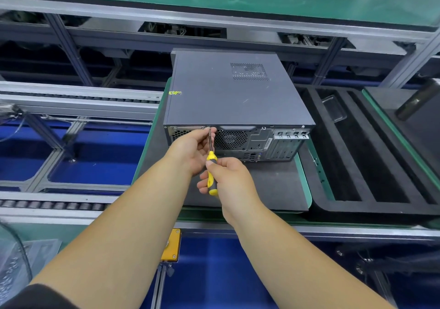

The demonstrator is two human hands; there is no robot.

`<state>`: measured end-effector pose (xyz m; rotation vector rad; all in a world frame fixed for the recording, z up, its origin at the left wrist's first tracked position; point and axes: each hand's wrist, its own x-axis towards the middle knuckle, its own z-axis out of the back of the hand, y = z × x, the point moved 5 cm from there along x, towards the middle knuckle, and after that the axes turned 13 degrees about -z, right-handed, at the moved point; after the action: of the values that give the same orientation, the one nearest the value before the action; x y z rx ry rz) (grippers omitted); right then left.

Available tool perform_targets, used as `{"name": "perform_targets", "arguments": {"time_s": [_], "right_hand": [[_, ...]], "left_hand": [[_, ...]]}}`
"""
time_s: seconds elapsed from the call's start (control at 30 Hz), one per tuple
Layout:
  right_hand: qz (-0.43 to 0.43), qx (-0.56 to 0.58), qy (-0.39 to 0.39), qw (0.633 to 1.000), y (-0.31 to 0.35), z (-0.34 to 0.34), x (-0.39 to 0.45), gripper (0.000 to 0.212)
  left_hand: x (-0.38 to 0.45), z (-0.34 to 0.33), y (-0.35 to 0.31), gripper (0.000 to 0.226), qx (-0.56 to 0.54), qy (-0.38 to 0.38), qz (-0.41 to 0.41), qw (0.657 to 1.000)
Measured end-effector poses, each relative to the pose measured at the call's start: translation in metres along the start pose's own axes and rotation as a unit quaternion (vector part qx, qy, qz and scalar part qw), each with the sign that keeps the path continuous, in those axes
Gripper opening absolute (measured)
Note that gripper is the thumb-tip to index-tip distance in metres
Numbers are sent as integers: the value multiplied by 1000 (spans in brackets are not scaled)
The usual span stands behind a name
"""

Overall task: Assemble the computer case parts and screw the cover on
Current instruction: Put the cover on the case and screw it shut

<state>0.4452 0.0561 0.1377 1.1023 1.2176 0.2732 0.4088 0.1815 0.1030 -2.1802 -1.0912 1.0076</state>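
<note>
Turning the yellow screwdriver (pixel 211 172) gripped by the right hand (pixel 228 180), keep it straight while the left hand (pixel 194 150) pinches its shaft at the cover screw (pixel 209 126).

Hidden spots around the computer case (pixel 228 94)

The left hand (pixel 190 146) covers the screwdriver (pixel 211 165) tip, so the screw cannot be made out. The yellow sticker (pixel 175 92) is too small to read. At the worktop's right edge, a dark cylinder (pixel 415 101) is blurred.

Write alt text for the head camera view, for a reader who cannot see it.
A person's right hand grips a yellow-handled screwdriver, its tip at the top rear edge of a dark grey computer case, while the left hand steadies the shaft. The case lies on a mat beside a black foam tray.
</note>
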Motion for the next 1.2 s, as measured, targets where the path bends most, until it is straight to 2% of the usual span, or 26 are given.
{"name": "perform_targets", "arguments": {"time_s": [0.23, 0.37, 0.47, 0.67, 0.83, 0.97, 1.2], "right_hand": [[-22, 45, 0, 999, 3, -2, 0, 16], [-59, 130, 25, 989, 3, -8, -3, 12], [-103, 201, 27, 974, 2, -12, -6, 17], [-140, 246, 31, 959, -1, -19, -8, 22], [-158, 269, 47, 949, 1, -21, -11, 24], [-171, 307, 67, 934, 6, -24, -13, 24], [-221, 369, 114, 895, -9, -38, -5, 34]], "left_hand": [[0, -1, -6, 15, 24, -2, -6, 1000], [0, -3, -10, 15, 47, -5, 5, 999], [0, -2, -12, 15, 63, -15, 13, 998], [1, 2, -15, 33, 110, -19, 16, 994], [1, 1, -21, 21, 143, -27, 26, 989], [2, -4, -26, 23, 184, -19, 26, 982], [-7, -1, -22, 18, 160, -1, 50, 986]]}}
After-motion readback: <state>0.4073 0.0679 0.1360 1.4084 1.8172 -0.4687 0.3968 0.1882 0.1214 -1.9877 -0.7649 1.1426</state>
